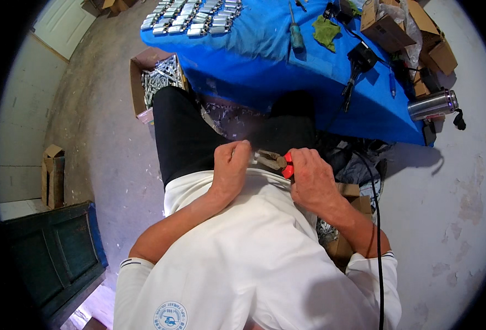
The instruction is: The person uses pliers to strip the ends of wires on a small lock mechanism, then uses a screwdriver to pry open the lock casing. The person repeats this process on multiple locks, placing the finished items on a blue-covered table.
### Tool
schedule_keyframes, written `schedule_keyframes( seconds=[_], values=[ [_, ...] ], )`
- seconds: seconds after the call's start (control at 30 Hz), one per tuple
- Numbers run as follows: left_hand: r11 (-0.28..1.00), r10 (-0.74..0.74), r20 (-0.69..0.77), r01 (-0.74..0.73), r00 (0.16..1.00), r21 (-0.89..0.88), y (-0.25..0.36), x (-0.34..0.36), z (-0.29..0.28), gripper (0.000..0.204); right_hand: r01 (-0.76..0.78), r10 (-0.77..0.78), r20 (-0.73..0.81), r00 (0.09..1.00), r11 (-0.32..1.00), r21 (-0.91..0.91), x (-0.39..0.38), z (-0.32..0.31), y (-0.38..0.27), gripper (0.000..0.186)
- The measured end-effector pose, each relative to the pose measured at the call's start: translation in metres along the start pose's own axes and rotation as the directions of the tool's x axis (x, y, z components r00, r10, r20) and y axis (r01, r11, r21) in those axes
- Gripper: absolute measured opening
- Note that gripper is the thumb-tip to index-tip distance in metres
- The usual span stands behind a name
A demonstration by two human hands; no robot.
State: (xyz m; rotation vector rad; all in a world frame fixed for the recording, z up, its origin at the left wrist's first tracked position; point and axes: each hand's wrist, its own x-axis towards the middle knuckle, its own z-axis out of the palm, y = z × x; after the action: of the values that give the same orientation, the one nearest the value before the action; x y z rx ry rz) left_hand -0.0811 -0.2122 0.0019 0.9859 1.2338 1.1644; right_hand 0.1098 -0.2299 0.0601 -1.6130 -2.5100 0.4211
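Pliers (281,161), red-handled, are over the lap, between the 2 hands and just in front of the white shirt. From my remote seat I read the right hand (313,177) as wrapped around the red grips, head of the tool turned toward the left, which likely leaves the squeeze to that palm. Left hand (231,169) is curled narrow, thumb side up; a small pale piece (255,158) shows between it and the plier tips. Blur there: I cannot tell whether the left fingers pinch it. Elbows bent, work near the belly, probably for steadiness. Carton (139,91) of loose metal parts (163,76) sits beside the left knee, seemingly for easy reach. On the blue cloth (232,69), silvery cylinders (194,15) lie in ranks, perhaps for counting; screwdriver (296,36) well apart, to their right.
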Motion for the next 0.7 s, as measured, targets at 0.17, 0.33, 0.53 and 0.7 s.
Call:
schedule_keyframes(
  seconds=[0.17,0.33,0.53,0.7],
  values=[
    [1.0,0.018,0.012,-0.018,1.0,0.014,-0.004,0.0,-0.001,0.035,-0.02,0.021,-0.02,1.0,0.999,0.028,-0.003,0.006,0.001,0.052],
    [0.997,-0.007,0.013,0.008,1.0,-0.074,-0.003,-0.004,0.0,0.037,-0.028,0.03,-0.097,0.995,0.999,0.015,-0.003,0.012,0.0,0.049],
    [0.999,0.048,0.064,-0.047,0.997,-0.013,-0.001,-0.004,-0.001,0.038,0.027,-0.026,-0.162,0.986,1.0,0.006,0.0,0.002,0.002,0.047],
    [0.982,-0.084,0.137,0.106,0.987,-0.159,0.003,-0.002,-0.002,0.036,-0.044,0.041,0.021,0.999,0.983,0.176,-0.002,-0.005,-0.001,0.039]
  ],
)
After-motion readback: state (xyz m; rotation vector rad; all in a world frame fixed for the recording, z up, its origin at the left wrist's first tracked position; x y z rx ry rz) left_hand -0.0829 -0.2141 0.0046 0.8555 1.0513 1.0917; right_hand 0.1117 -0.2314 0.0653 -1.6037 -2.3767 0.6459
